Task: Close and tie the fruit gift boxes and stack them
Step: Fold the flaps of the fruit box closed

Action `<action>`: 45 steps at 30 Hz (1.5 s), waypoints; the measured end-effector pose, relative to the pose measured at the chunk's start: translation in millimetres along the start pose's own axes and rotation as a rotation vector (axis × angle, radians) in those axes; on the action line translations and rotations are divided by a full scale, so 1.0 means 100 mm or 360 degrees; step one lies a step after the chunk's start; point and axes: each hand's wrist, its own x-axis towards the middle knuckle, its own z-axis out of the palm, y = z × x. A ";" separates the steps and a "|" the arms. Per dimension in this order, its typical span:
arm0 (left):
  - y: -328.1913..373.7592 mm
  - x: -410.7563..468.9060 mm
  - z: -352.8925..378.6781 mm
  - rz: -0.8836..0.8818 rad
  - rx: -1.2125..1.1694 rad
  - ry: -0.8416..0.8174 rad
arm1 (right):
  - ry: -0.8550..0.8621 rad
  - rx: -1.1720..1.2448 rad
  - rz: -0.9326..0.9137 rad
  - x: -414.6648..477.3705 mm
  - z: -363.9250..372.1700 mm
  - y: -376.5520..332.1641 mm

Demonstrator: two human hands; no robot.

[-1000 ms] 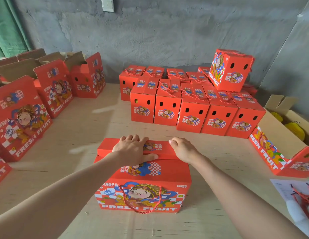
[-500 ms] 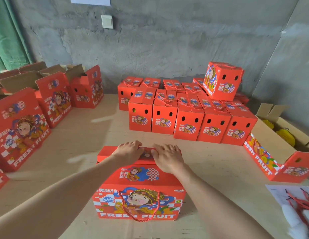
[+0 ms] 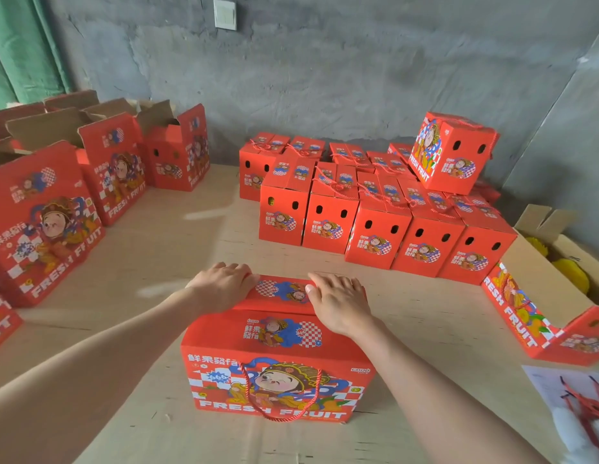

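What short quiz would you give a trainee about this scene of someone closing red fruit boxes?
1. True or false: the left hand and the right hand both press on the top flap of the nearest red cardboard gift box.
2. Where is that box's red twisted cord handle? A: hanging down its front face. B: tied across its top. C: tucked inside the box.
3. Fill in: the single red box atop the closed rows of red boxes by the grey wall sits ____.
Key: 1 true; 2 A; 3 tilted.
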 end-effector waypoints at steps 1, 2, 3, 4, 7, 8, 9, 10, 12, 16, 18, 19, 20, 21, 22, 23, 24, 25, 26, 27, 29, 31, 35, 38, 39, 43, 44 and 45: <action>-0.01 0.00 0.01 0.0021 0.0040 -0.0001 | -0.0003 0.0007 0.0002 0.00 0.00 0.00; -0.01 0.01 0.03 0.0036 0.0072 0.0004 | 0.0002 0.0011 0.0004 0.01 0.00 0.00; -0.01 0.03 0.03 0.0058 0.0102 0.0015 | 0.0013 0.0011 0.0003 0.01 0.01 0.01; 0.00 0.05 0.03 0.0068 0.0090 0.0012 | 0.0027 0.0007 -0.0001 0.01 0.01 0.00; -0.04 0.07 -0.08 0.0000 -0.0364 -0.0131 | 0.0066 0.0011 -0.0021 -0.02 0.00 0.01; -0.09 0.05 -0.13 -0.0019 -0.0662 -0.0240 | 0.0094 0.0011 -0.0045 -0.04 0.00 0.01; -0.16 0.01 -0.19 0.0011 -0.0939 -0.0332 | 0.0124 0.0016 -0.0081 -0.06 -0.01 0.01; -0.25 -0.05 -0.24 0.0063 -0.1098 -0.0376 | 0.0155 0.0035 -0.0128 -0.08 -0.02 0.00; -0.44 -0.19 -0.23 0.0145 -0.1149 -0.0329 | 0.0230 0.0107 -0.0258 -0.11 -0.03 -0.02; -0.54 -0.38 -0.02 0.0121 -0.1493 -0.0131 | 0.0248 0.0252 -0.0528 -0.15 -0.08 -0.22; -0.51 -0.41 0.05 0.0115 -0.1410 0.0022 | 0.0137 0.0204 -0.0535 -0.12 -0.05 -0.43; -0.49 -0.43 0.08 0.0110 -0.1338 0.0086 | 0.0056 0.0131 -0.0509 -0.08 -0.02 -0.54; -0.47 -0.44 0.10 0.0103 -0.1280 0.0139 | -0.0033 0.0057 -0.0482 -0.05 0.00 -0.66; -0.46 -0.45 0.13 0.0103 -0.1240 0.0179 | -0.0114 0.0000 -0.0470 -0.01 0.01 -0.77; -0.44 -0.46 0.15 0.0109 -0.1221 0.0202 | -0.0182 -0.0035 -0.0475 0.02 0.00 -0.86; -0.43 -0.48 0.18 0.0118 -0.1255 0.0205 | -0.0236 -0.0053 -0.0489 0.04 -0.01 -0.91; -0.42 -0.49 0.19 0.0110 -0.1370 0.0176 | -0.0277 -0.0064 -0.0508 0.06 -0.02 -0.94; -0.40 -0.51 0.19 0.0077 -0.1566 0.0119 | -0.0302 -0.0076 -0.0530 0.07 -0.03 -0.94; -0.38 -0.53 0.19 0.0036 -0.1790 0.0059 | -0.0316 -0.0090 -0.0549 0.07 -0.03 -0.93; -0.37 -0.54 0.18 0.0000 -0.1972 0.0037 | -0.0319 -0.0100 -0.0563 0.07 -0.04 -0.92; -0.36 -0.55 0.17 -0.0035 -0.2130 0.0078 | -0.0303 -0.0103 -0.0584 0.07 -0.04 -0.90; -0.36 -0.55 0.21 -0.0040 -0.2213 0.0097 | -0.0306 -0.0110 -0.0607 0.05 -0.02 -0.89; -0.35 -0.57 0.31 -0.0101 -0.2470 0.0087 | -0.0296 -0.0122 -0.0623 0.04 0.02 -0.87; -0.31 -0.56 0.31 -0.0132 -0.2371 0.0169 | -0.0325 -0.0131 -0.0618 0.04 0.05 -0.87; -0.29 -0.54 0.30 -0.0136 -0.2253 0.0202 | -0.0341 -0.0146 -0.0612 0.04 0.05 -0.87; -0.25 -0.45 0.20 -0.0189 -0.1261 0.0172 | -0.0333 -0.0176 -0.0582 0.03 0.02 -0.90; -0.22 -0.44 0.18 -0.0225 -0.0877 0.0170 | -0.0265 -0.0174 -0.0558 0.00 0.03 -0.91; -0.15 -0.44 0.15 -0.0250 -0.0556 0.0199 | -0.0177 -0.0159 -0.0507 -0.04 0.05 -0.91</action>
